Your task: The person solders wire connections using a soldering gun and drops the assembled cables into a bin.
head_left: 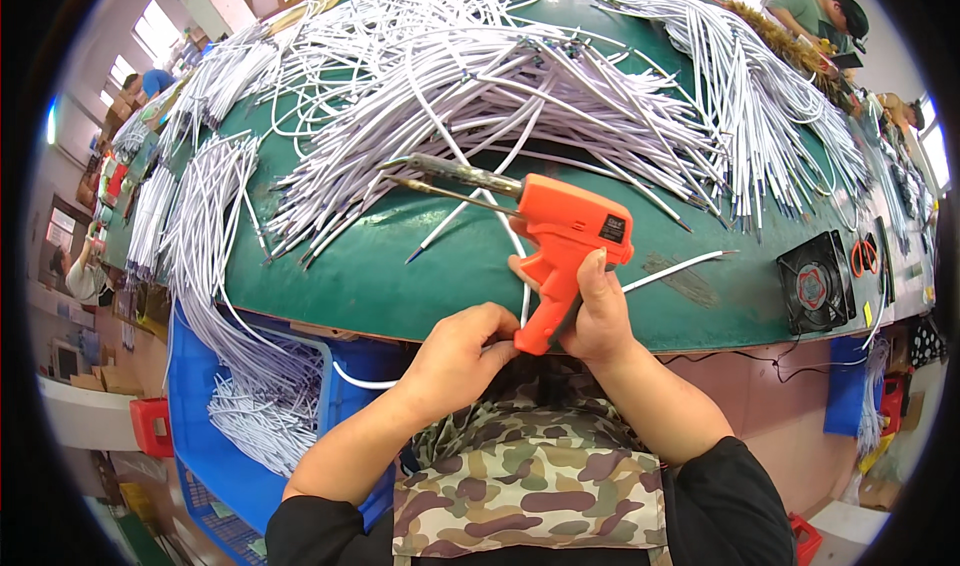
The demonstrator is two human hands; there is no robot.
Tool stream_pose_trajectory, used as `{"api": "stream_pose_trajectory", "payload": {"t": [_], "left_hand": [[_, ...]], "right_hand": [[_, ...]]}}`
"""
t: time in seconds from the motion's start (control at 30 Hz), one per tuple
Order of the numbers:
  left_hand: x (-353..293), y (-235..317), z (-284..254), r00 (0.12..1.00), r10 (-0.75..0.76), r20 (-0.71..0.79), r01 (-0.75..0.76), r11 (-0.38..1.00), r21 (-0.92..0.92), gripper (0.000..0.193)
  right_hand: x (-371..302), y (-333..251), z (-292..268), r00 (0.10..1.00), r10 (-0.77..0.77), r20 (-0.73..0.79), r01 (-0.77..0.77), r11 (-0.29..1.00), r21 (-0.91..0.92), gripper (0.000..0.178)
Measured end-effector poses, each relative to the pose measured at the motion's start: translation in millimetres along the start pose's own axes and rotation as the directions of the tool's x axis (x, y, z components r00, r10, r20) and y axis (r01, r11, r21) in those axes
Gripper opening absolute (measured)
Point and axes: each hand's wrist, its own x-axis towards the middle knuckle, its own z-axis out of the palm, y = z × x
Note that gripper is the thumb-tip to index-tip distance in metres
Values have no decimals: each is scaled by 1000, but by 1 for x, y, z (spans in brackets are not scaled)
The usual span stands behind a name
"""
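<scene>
Right hand: the right hand is wrapped round the handle of an orange soldering gun, thumb up at its rear, a finger by the trigger.
Left hand: the left hand is pinched nearly closed beside the foot of that handle, apparently on a white cable; the grip itself is partly hidden.
Soldering gun: held above the near part of the green worktop, its tip pointing left, towards the piled white cables.
Blue bin: more cables lie inside the blue bin, left of the person.
Progress: seemingly one cable is in hand; whether its end is soldered cannot be told, nor which of the piles are done and which are left.
Worktop's right: a black cooling fan stands beside orange-handled scissors.
</scene>
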Motion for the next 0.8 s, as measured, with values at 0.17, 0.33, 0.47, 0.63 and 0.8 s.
{"api": "stream_pose_trajectory", "payload": {"t": [0.17, 0.33, 0.47, 0.63, 0.8], "left_hand": [[1, -9, 4, 985, 66, -162, -74, 996, -44, 22], [9, -11, 1, 977, -193, 88, 211, 915, -344, 21], [17, -7, 2, 933, -311, 179, 314, 466, -827, 24], [10, -1, 24, 929, -333, -162, 46, 538, -842, 21], [1, -2, 11, 900, -387, 199, 346, 358, -867, 23]], "right_hand": [[-11, -1, -12, 999, 23, -40, -25, 999, -46, 54], [-29, -3, -19, 998, 55, 41, -53, 997, -51, 62], [-32, -5, -24, 991, 108, 77, -93, 981, -169, 72], [-30, -5, -26, 994, 93, 54, -84, 985, -153, 74], [-33, -5, -28, 986, 142, 88, -123, 974, -189, 67]]}}
